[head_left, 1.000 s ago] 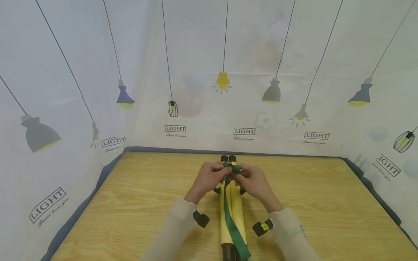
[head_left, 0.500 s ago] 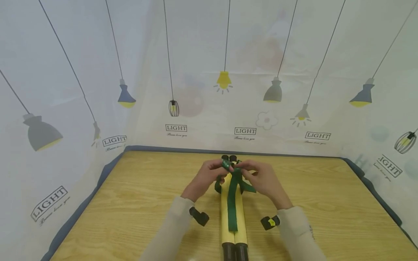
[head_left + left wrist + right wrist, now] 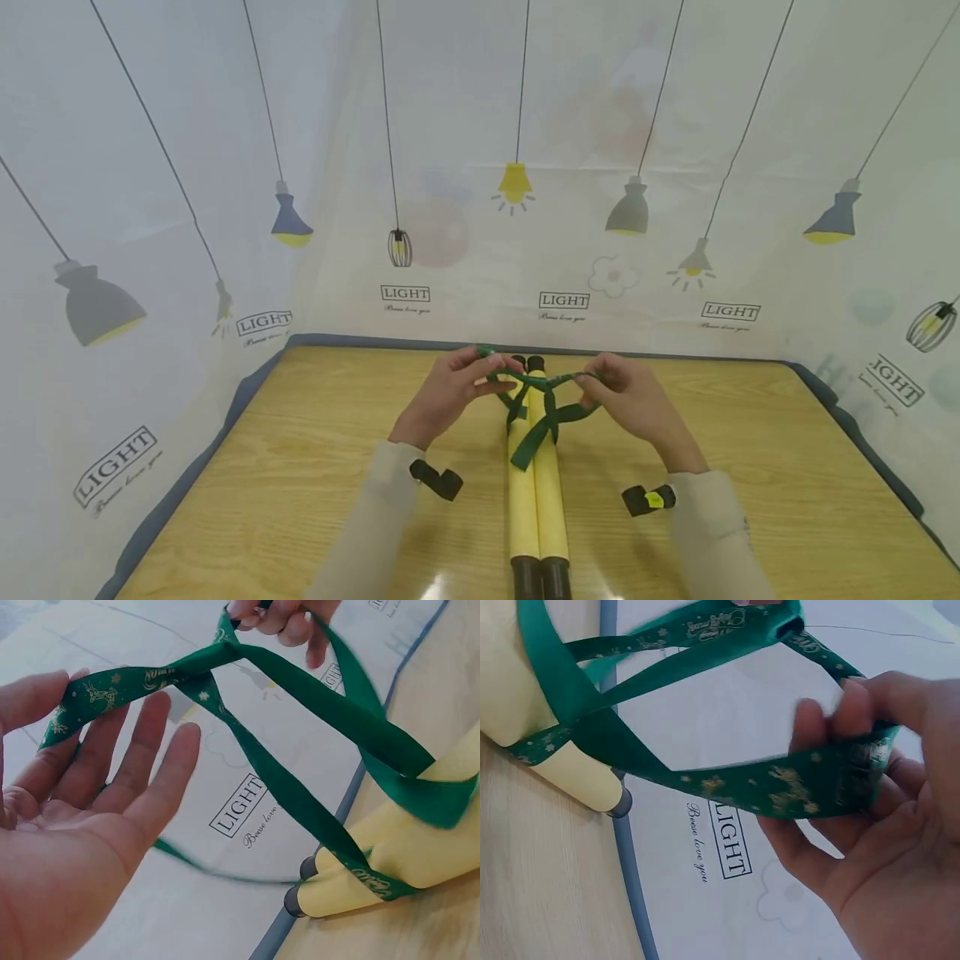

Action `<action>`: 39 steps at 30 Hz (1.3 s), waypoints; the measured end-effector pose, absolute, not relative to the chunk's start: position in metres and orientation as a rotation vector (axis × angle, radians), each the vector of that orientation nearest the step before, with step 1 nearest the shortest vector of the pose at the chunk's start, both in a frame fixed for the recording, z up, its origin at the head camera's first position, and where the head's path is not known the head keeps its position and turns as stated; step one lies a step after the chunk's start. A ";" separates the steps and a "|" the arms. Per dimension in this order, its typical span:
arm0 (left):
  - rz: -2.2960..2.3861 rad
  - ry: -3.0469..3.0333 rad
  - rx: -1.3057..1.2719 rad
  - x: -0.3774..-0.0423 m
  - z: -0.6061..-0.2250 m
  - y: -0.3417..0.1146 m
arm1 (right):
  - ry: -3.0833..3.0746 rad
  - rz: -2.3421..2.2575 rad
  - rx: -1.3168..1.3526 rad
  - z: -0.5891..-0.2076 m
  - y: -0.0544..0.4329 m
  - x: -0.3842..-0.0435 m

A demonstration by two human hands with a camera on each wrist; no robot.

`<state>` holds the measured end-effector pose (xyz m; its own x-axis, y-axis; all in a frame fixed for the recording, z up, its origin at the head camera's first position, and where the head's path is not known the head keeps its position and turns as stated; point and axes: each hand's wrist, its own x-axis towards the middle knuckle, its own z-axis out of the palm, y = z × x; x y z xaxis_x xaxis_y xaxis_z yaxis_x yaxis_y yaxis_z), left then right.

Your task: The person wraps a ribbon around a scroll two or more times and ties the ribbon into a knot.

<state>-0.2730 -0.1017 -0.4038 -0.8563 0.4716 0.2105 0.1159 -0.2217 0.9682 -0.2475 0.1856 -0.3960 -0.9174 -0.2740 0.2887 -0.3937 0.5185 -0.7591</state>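
Two pale yellow tubes (image 3: 551, 508) with dark end caps lie side by side on the table, wrapped near their far end by a green ribbon (image 3: 551, 410) with gold print. My left hand (image 3: 446, 392) pinches one part of the ribbon between thumb and index finger; its other fingers are spread, as the left wrist view shows. On the other side, my right hand (image 3: 633, 400) holds another stretch, which passes over its curled fingers (image 3: 855, 712). Between the hands the ribbon crosses itself above the tubes, and a loose tail hangs over them.
The wooden table (image 3: 337, 467) has a blue-grey edging (image 3: 420, 342) along its back and sides. Behind it stands a white backdrop (image 3: 480, 100) printed with hanging lamps. Black straps with small blocks (image 3: 647, 500) sit on both wrists.
Both hands have moved apart, left hand leftward and right hand rightward, stretching the ribbon between them. The long tail that lay down the tubes is now shorter, and the crossing is drawn out above them.
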 end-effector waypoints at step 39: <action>2.356 1.816 0.139 -0.278 -0.420 -0.210 | -2.971 1.219 0.226 -0.402 0.281 -0.253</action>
